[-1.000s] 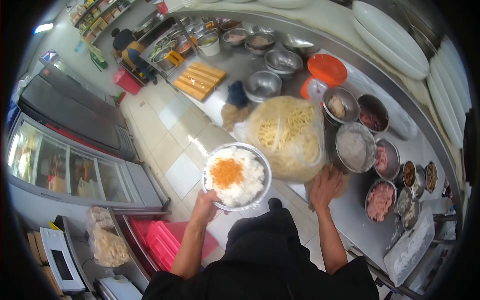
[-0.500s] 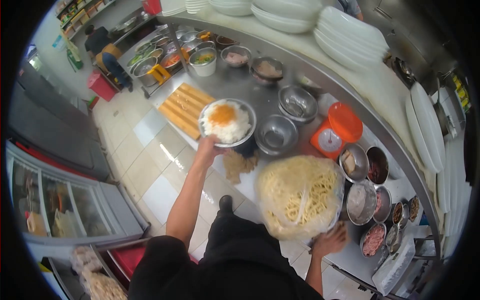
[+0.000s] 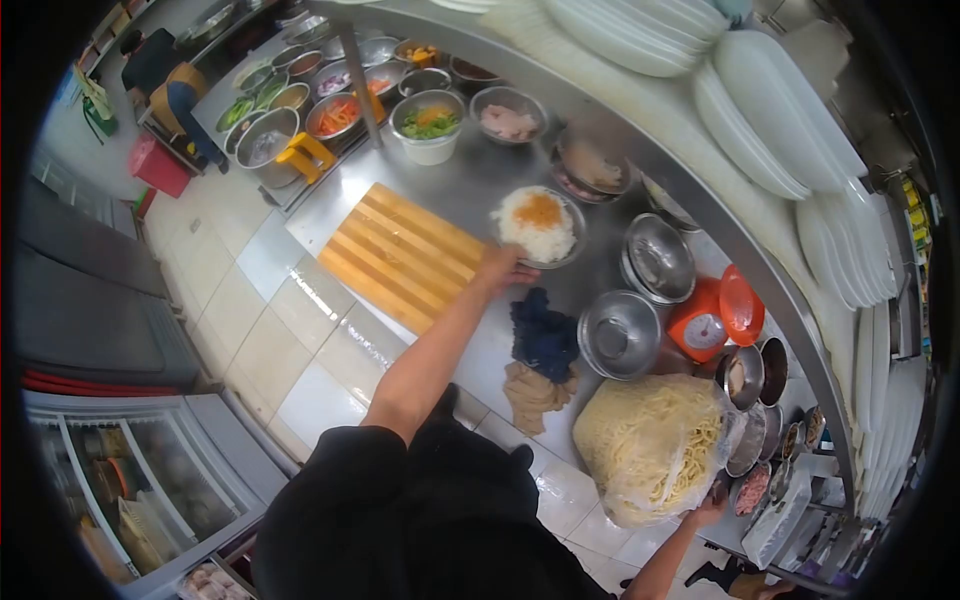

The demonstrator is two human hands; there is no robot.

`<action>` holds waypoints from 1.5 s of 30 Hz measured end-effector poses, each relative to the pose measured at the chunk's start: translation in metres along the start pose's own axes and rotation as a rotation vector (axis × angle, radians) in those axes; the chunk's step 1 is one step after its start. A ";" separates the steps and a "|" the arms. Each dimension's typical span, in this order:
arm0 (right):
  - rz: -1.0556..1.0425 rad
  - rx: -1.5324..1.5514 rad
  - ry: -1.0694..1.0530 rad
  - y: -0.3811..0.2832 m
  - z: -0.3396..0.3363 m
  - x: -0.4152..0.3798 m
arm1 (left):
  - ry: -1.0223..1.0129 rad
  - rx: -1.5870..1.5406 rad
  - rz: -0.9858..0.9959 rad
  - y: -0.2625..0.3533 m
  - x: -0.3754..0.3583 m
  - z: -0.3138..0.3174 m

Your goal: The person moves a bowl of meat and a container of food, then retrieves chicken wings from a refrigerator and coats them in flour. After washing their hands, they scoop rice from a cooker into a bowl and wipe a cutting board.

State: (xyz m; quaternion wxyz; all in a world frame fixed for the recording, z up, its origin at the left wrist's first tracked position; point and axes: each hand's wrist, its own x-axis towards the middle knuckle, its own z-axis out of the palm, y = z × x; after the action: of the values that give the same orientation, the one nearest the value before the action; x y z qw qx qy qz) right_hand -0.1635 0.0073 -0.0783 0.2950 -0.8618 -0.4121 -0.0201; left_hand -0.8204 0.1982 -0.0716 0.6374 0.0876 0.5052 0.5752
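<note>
My left hand grips the near rim of a metal bowl of white rice with an orange topping, low over the steel counter. Just left of it lies a striped wooden cutting board. At the lower right, my right hand is at the edge of a clear plastic bag of noodles, its fingers partly hidden against the plastic. The bag bulges over the counter's front edge. Between the two hands are a dark blue cloth and a tan cloth.
Metal bowls and an orange scale stand right of the rice. Bowls of chopped vegetables and meat line the back. White plates fill the shelf above. Another person bends at the far left, beyond the tiled floor.
The rice bowl has moved away from me, past the cutting board toward the back of the counter. The noodle bag and right hand now appear lower and further right as the view shifts.
</note>
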 end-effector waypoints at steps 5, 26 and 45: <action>0.308 0.084 0.232 -0.133 -0.073 -0.065 | 0.161 0.377 0.222 0.022 -0.039 -0.041; -0.882 -0.065 -0.536 -0.405 0.139 -0.260 | 0.427 1.853 0.749 0.024 -0.086 -0.138; -1.192 0.484 -0.649 -0.591 0.212 -0.396 | 0.654 1.403 0.722 0.068 -0.088 -0.257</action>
State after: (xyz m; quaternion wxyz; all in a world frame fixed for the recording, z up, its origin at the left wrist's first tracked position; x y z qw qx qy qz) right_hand -0.8956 0.1295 -0.0724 0.2793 -0.3634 -0.8721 0.1715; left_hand -1.0401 0.0272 -0.0983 0.0354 0.4471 0.8443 0.2933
